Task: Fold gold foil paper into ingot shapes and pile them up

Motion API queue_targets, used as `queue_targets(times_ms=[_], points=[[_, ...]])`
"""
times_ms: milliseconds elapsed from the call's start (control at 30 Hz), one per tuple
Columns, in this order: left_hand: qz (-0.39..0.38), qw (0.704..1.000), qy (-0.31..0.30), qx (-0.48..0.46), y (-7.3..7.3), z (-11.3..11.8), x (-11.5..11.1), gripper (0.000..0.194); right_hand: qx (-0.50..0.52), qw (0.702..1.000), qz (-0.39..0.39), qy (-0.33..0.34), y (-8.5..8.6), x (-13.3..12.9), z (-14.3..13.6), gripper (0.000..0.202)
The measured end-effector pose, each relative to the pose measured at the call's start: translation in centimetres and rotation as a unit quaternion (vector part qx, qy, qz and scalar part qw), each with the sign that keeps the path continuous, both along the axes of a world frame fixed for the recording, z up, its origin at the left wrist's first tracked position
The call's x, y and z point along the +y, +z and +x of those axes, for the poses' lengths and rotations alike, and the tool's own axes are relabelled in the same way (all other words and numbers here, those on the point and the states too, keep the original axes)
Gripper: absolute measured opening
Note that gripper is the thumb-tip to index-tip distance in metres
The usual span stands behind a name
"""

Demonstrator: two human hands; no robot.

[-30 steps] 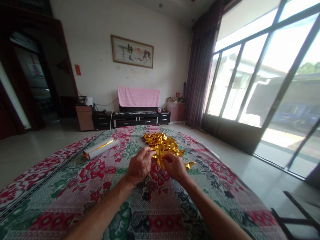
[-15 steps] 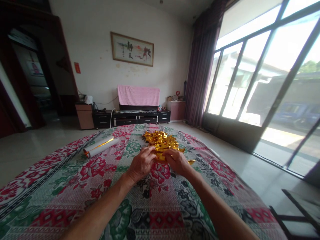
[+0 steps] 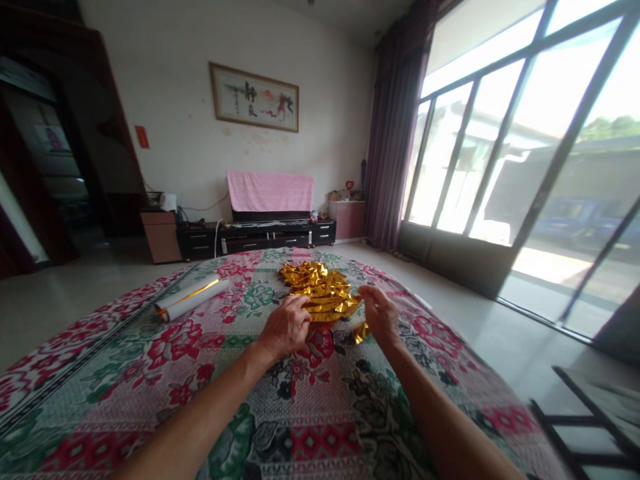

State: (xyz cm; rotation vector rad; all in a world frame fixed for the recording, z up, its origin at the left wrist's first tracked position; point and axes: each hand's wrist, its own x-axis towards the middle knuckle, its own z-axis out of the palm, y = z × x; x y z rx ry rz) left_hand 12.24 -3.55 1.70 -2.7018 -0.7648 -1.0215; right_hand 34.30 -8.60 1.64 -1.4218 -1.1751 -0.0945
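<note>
Crinkled, shiny gold foil [image 3: 320, 283] lies in a gathered heap at the middle of the cloth-covered table. My left hand [image 3: 286, 327] is closed, its fingertips pinching the near left edge of the foil. At the right end of the foil, my right hand [image 3: 381, 315] is also closed in a pinch, with the foil's pointed corner at its thumb and fingertips. A smaller crumpled gold piece [image 3: 360, 332] shows beneath my right hand, partly covered by it; whether it joins the heap I cannot tell.
A pale roll [image 3: 193, 298] with a gold-orange strip lies to the left on the flowered tablecloth [image 3: 260, 373]. Dark stool-like furniture [image 3: 575, 423] stands at the lower right. Beyond the table is a low black cabinet [image 3: 273, 237], with a pink towel [image 3: 270, 190] draped above it.
My right hand has moved right, away from my left hand, and the near foil strip now stretches between them. My left hand keeps its pinch. The view has turned slightly right.
</note>
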Motion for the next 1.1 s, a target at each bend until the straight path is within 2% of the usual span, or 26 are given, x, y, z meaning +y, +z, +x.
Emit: queue_targets(times_ms=[100, 167, 333, 400, 600, 767, 933, 1100], points=[[0.002, 1.0, -0.001, -0.004, -0.2, 0.3, 0.1, 0.016, 0.012, 0.999, -0.012, -0.028, 0.1, -0.2, 1.0, 0.029], [-0.001, 1.0, 0.002, -0.011, -0.4, 0.5, 0.1, 0.016, 0.018, 0.998, -0.058, -0.033, 0.1, -0.3, 1.9, 0.031], [-0.008, 1.0, 0.014, -0.025, -0.7, 0.6, 0.1, 0.016, 0.018, 0.967, -0.25, 0.04, 0.2, -0.8, 4.4, 0.035], [-0.007, 0.999, 0.014, -0.03, -0.8, 0.6, 0.1, 0.016, 0.017, 0.955, -0.284, 0.078, 0.3, -1.0, 5.1, 0.035], [-0.008, 0.999, 0.023, -0.038, -0.8, 0.6, 0.1, 0.016, 0.016, 0.942, -0.294, 0.161, 0.2, -1.5, 6.0, 0.029], [-0.017, 0.999, 0.032, -0.034, -0.7, 0.5, -0.1, 0.017, -0.001, 0.931, -0.331, 0.155, 0.4, -1.7, 5.6, 0.021], [-0.015, 0.999, 0.018, -0.041, -0.7, 0.5, -0.1, 0.015, 0.029, 0.937, -0.287, 0.197, 0.8, -1.7, 4.8, 0.016], [-0.015, 0.999, 0.013, -0.044, -1.0, 0.5, 0.1, 0.016, -0.014, 0.943, -0.272, 0.19, 0.2, -1.1, 5.0, 0.019]])
